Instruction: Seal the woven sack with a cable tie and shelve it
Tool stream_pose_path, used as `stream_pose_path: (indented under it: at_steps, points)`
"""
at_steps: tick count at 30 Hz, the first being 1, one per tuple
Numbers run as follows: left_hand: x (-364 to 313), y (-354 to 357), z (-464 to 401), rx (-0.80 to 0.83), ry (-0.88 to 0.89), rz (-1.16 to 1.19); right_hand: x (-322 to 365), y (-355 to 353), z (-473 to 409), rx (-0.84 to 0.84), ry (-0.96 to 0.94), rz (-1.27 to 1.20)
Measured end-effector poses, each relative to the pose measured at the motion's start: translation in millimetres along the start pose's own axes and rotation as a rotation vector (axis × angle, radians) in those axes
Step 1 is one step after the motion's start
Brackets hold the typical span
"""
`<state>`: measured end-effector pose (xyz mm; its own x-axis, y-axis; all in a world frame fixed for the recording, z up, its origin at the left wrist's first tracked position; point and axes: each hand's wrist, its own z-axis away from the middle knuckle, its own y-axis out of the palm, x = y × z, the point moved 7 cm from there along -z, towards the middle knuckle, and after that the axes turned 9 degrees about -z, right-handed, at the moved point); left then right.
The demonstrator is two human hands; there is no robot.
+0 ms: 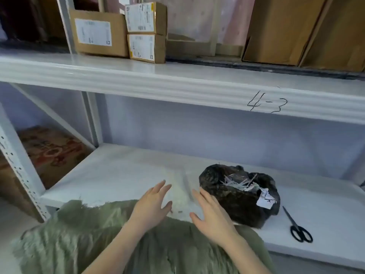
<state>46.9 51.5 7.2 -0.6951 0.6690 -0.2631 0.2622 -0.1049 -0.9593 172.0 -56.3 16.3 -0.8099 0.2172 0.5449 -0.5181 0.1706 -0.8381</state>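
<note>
Both hands, left hand (153, 202) and right hand (212, 218), open-fingered, gripping nothing, over frayed green woven sack (94, 234) at white shelf (118, 175) near edge.

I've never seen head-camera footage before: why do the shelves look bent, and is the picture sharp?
Head view: the wide lens bows the upper shelf edge; light is soft and even, with faint sheen on that edge; the box at left and the green sack look blurred, while the scissors and the dark bag are clearer.

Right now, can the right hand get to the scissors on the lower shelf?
Probably yes. The scissors lie in the open, right of the dark bag, and the right hand is open and empty.
</note>
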Motion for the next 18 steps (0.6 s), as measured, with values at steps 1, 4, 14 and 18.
stream_pose_path:
  at_steps: [1, 4, 14, 18]
  points:
    - [-0.1, 10.6, -7.8, 0.030, 0.001, -0.012, -4.4, 5.9, -8.0, 0.001, 0.001, -0.016]
    - [-0.8, 47.2, -25.7, 0.086, -0.012, -0.033, -25.6, 29.4, -27.1, 0.022, 0.048, -0.041]
    - [12.4, 140.9, -42.5, 0.195, -0.028, -0.155, -72.0, 89.9, -51.3, 0.165, 0.059, -0.079]
    - [13.6, 145.0, -41.7, 0.139, -0.054, -0.132, -69.1, 96.9, -48.3, 0.185, 0.043, -0.056]
